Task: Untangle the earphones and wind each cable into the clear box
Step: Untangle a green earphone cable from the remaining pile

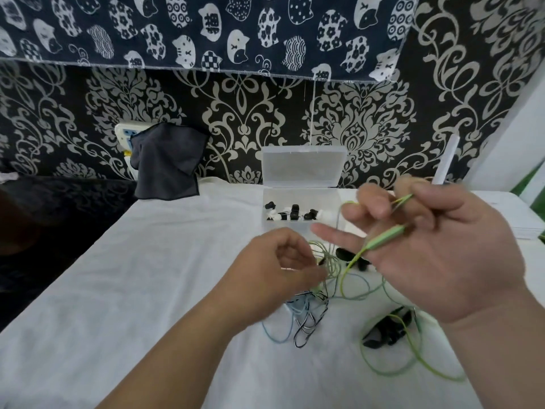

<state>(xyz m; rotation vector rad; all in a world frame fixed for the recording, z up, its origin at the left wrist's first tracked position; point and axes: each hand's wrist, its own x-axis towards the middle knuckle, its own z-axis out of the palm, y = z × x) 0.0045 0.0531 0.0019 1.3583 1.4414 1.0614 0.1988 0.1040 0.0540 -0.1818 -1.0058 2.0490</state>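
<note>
- Holding the green cable up in my right hand, I have its pale inline capsule pinched between the fingers, above the middle of the surface.
- My left hand sits lower, fingers curled over the tangle. Blur keeps me from telling whether it grips a strand.
- From the capsule the cable drops leftward into the tangle, so its long axis slants from my right hand down to my left. I judge that slant to be the line to draw the cable free along.
- Loose green loops spread toward the near right corner, around black earpieces. A blue cable is caught in the tangle.
- Lid raised, the clear box stands open by the far edge, beyond both hands and nearer the right one, with small black and white pieces inside.
</note>
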